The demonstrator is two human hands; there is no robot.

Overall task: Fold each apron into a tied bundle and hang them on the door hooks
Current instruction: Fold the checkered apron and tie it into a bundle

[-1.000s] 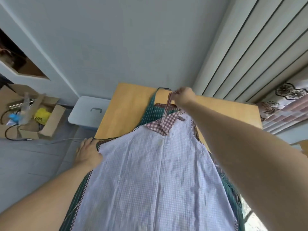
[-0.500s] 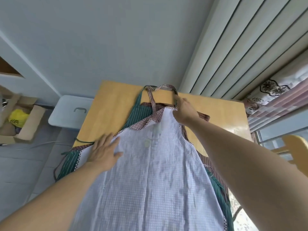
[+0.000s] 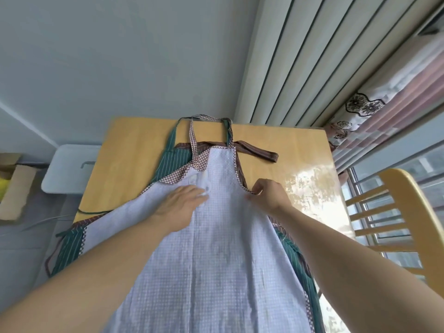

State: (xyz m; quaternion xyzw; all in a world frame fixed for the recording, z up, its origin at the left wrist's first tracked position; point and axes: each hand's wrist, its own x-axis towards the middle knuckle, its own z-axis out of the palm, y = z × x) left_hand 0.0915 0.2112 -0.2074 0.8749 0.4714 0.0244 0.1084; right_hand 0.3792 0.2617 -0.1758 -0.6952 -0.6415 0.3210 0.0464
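A pale blue checked apron (image 3: 216, 248) with brown gingham trim lies face down and spread out on a wooden table (image 3: 137, 145). Its neck loop (image 3: 209, 117) reaches the table's far edge. Under it lies a green striped apron (image 3: 171, 162), showing at the left and right sides, and a brown striped strap (image 3: 259, 153) sticks out to the right. My left hand (image 3: 181, 203) rests flat on the blue apron's chest. My right hand (image 3: 269, 194) pinches the apron's right trimmed edge.
A wooden chair (image 3: 394, 227) stands close at the table's right side. A white lidded box (image 3: 69, 169) sits on the floor at the left, with cardboard boxes (image 3: 14, 188) beyond it. Curtains (image 3: 384, 99) and a ribbed panel stand behind the table.
My right hand left the top of the bib and slid down the right edge toward me. My left hand moved from the left edge to the middle of the apron's chest.
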